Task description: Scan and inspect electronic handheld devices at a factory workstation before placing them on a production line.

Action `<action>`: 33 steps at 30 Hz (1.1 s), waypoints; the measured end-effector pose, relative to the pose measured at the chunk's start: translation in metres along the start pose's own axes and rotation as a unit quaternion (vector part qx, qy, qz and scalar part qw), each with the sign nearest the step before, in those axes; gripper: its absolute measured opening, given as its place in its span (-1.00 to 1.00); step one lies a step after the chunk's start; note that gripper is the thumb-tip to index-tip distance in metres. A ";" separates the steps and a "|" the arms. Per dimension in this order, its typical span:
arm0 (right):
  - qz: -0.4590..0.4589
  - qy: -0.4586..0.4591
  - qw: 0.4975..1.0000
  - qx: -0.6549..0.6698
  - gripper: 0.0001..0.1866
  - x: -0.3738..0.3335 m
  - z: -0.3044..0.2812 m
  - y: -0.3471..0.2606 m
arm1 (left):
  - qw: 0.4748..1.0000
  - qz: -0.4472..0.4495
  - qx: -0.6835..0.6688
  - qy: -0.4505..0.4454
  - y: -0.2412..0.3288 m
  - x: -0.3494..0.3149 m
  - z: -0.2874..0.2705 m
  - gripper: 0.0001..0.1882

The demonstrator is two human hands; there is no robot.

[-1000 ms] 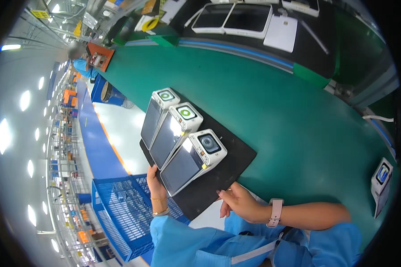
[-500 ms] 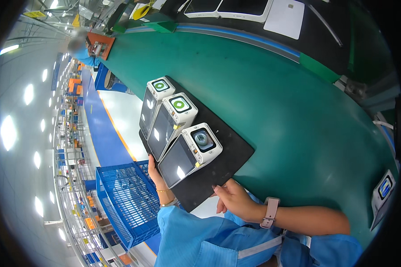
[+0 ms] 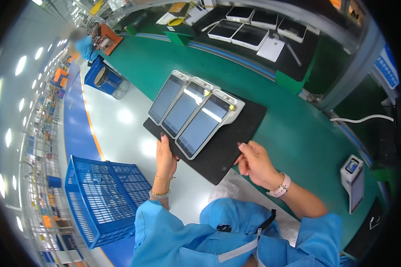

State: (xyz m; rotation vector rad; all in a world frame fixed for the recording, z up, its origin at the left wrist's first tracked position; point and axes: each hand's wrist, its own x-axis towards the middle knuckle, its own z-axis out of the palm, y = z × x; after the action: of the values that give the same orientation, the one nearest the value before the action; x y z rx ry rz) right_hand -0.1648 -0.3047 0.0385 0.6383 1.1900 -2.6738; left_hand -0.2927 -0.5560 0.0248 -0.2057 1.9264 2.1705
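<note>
Between my two hands is a flat black board, tilted over the near edge of the green bench. Three white payment terminals lie on it side by side: a left one, a middle one and a right one. Their large dark screens face me and reflect the lamps; small yellow spots show beside two screens. My left hand is closed on the board's left near edge, thumb on top. At its right near edge my right hand pinches the board, fingers partly hidden underneath.
Another white terminal stands on the bench at the right. Beyond the green bench, a black shelf holds several tablet-like devices and a white card. A blue crate sits low at left. Far left, a person works near a stool.
The board has tipped, so the terminals' screens now show more and their lit top displays are out of sight. My hands sit farther apart along its near edges. The view has shifted too.
</note>
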 end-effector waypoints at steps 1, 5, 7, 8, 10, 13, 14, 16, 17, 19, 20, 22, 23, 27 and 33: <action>-0.021 0.014 0.999 -0.024 -0.72 -0.008 -0.006 0.000 | 0.999 0.031 0.028 -0.027 0.003 -0.007 0.012 -0.63; -0.085 0.072 0.989 -0.100 -0.72 -0.043 -0.020 -0.001 | 0.991 0.054 0.073 -0.093 0.004 -0.031 0.026 -0.58; -0.112 0.091 0.984 -0.100 -0.72 -0.055 -0.030 -0.003 | 0.981 0.030 0.130 -0.143 0.002 -0.034 0.028 -0.53; -0.127 0.104 0.982 -0.094 -0.72 -0.060 -0.036 -0.003 | 0.980 0.036 0.125 -0.149 0.000 -0.035 0.029 -0.53; -0.155 0.130 0.972 -0.117 -0.74 -0.068 -0.052 -0.002 | 0.953 0.040 0.219 -0.205 0.001 -0.037 0.030 -0.48; -0.219 0.168 0.955 -0.113 -0.80 -0.072 -0.068 0.002 | 0.931 0.029 0.286 -0.225 -0.002 -0.050 0.039 -0.48; -0.257 0.183 0.945 -0.084 -0.80 -0.072 -0.073 0.004 | 0.909 0.004 0.341 -0.238 -0.003 -0.053 0.040 -0.48; -0.260 0.164 0.950 -0.054 -0.73 -0.075 -0.081 0.004 | 0.906 -0.009 0.347 -0.244 -0.008 -0.063 0.041 -0.52; -0.257 0.160 0.951 -0.057 -0.71 -0.076 -0.082 0.003 | 0.920 0.003 0.309 -0.242 -0.017 -0.068 0.042 -0.54; -0.248 0.155 0.954 -0.060 -0.68 -0.078 -0.088 0.003 | 0.936 0.013 0.243 -0.255 -0.028 -0.081 0.045 -0.57; -0.249 0.151 0.955 -0.062 -0.68 -0.078 -0.087 0.004 | 0.937 0.016 0.242 -0.251 -0.034 -0.089 0.044 -0.57; -0.249 0.133 0.957 -0.061 -0.68 -0.078 -0.087 0.004 | 0.942 0.010 0.206 -0.266 -0.051 -0.105 0.040 -0.54; -0.252 0.131 0.957 -0.063 -0.68 -0.079 -0.089 0.006 | 0.933 0.001 0.210 -0.291 -0.061 -0.112 0.036 -0.52; -0.264 0.117 0.954 -0.078 -0.71 -0.072 -0.089 0.006 | 0.877 -0.044 0.291 -0.379 -0.111 -0.129 0.020 -0.49; -0.263 0.134 0.951 -0.090 -0.62 -0.080 -0.093 0.013 | 0.735 0.075 0.455 -0.497 -0.173 -0.165 -0.001 -0.38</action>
State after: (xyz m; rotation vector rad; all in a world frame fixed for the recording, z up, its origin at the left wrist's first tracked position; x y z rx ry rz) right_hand -0.0589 -0.2481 0.0095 0.7605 1.8871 -2.8978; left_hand -0.0883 -0.5518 -0.0984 1.0638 1.9535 0.7364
